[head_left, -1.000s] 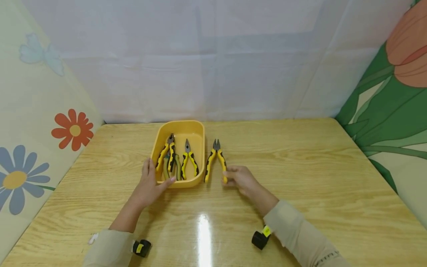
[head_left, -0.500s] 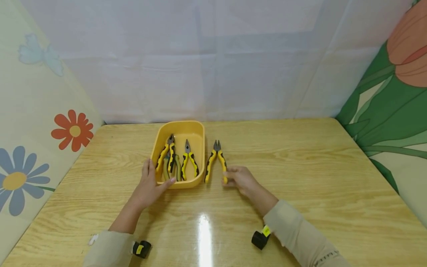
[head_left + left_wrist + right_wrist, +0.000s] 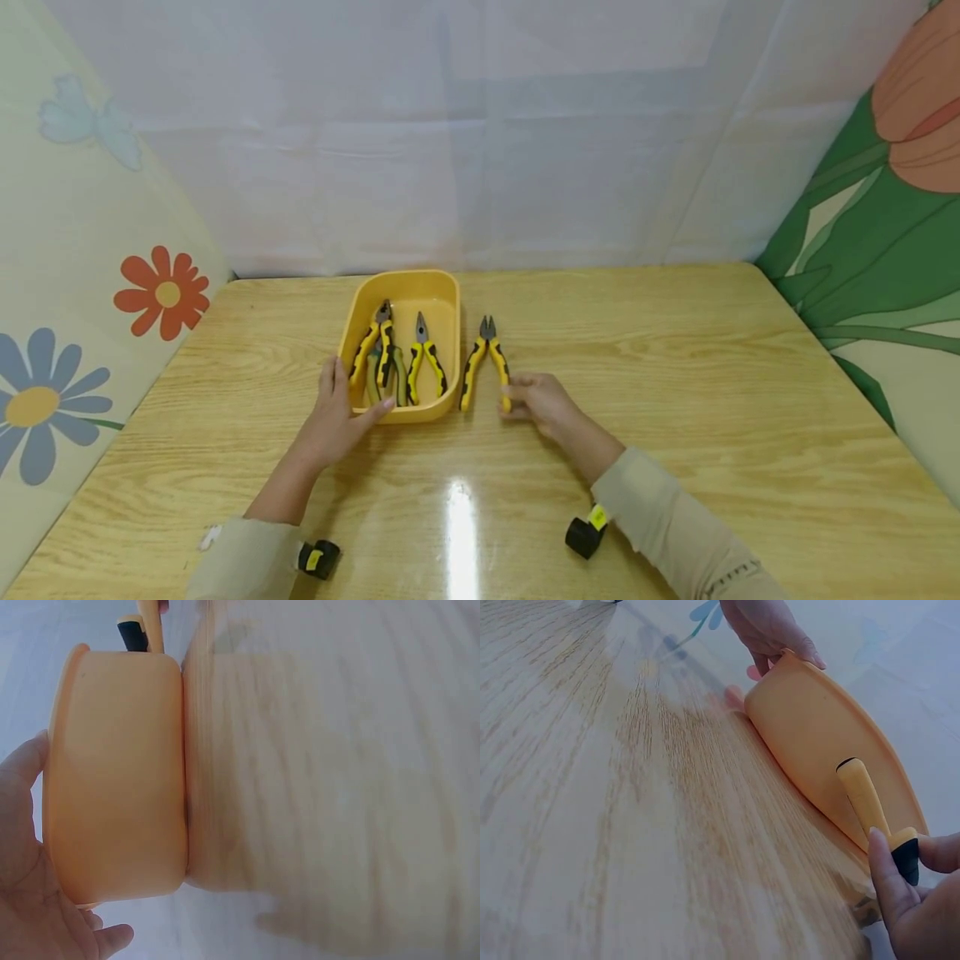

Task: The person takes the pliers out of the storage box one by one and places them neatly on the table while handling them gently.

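A yellow plastic bin [image 3: 453,333] stands on the table, left of centre. My left hand [image 3: 341,423] grips its near left corner, thumb over the front rim and fingers along the left side; the left wrist view shows the bin's wall [image 3: 120,772] close up. Inside lie long-nose pliers [image 3: 422,354], pliers with yellow-black handles [image 3: 383,333] and an olive-handled tool [image 3: 400,379] partly beneath them. To the right of the bin, my right hand [image 3: 542,402] pinches the right handle of another pair of pliers [image 3: 472,367], its handles spread and its short jaws pointing away from me.
The wood-grain table [image 3: 675,375] extends to both sides and toward me. A white cloth [image 3: 562,167] hangs behind its far edge. Flower-painted panels [image 3: 67,333] flank it. Small black devices [image 3: 320,558] sit at both wrists.
Hardly anything differs: both hands, the bin and the pliers keep their places.
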Action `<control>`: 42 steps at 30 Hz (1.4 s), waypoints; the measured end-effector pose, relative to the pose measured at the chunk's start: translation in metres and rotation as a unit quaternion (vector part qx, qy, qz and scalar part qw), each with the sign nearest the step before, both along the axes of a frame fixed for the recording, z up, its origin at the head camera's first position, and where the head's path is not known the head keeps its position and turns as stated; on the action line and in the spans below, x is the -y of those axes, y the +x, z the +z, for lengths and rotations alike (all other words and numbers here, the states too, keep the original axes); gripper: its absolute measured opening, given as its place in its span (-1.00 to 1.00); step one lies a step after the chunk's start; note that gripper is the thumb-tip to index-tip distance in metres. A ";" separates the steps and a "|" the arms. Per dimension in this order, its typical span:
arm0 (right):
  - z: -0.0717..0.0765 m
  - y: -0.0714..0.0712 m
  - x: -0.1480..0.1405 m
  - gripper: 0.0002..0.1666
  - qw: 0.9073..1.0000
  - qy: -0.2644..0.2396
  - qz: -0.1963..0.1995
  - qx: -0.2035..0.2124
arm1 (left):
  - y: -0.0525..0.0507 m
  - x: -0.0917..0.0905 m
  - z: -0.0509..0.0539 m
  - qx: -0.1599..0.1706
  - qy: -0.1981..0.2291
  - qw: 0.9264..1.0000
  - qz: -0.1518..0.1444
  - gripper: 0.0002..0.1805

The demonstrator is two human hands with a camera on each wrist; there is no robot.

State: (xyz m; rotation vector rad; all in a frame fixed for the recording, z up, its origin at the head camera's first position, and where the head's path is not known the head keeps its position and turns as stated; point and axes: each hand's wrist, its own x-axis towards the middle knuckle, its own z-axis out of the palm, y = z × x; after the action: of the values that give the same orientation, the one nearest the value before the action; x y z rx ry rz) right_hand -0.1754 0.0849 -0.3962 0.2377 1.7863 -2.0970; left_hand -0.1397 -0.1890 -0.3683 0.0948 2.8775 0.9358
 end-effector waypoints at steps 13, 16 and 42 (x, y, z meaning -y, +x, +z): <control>-0.007 0.000 0.001 -0.54 1.000 0.007 0.001 -0.003 | -0.001 0.000 -0.002 -0.002 0.002 1.000 -0.001 0.13; -0.008 -0.001 0.001 -0.56 1.000 0.013 0.005 -0.005 | -0.001 0.000 -0.002 -0.002 0.003 1.000 -0.001 0.14; -0.007 0.000 0.006 -0.62 0.999 0.041 0.012 -0.017 | 0.000 0.000 0.001 0.009 -0.003 1.000 0.006 0.13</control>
State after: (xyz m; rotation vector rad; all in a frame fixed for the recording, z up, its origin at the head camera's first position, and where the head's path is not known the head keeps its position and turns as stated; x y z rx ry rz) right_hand -0.1753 0.0791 -0.4031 0.2027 1.8887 -2.0248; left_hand -0.1395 -0.1885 -0.3672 0.0694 2.8682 0.9252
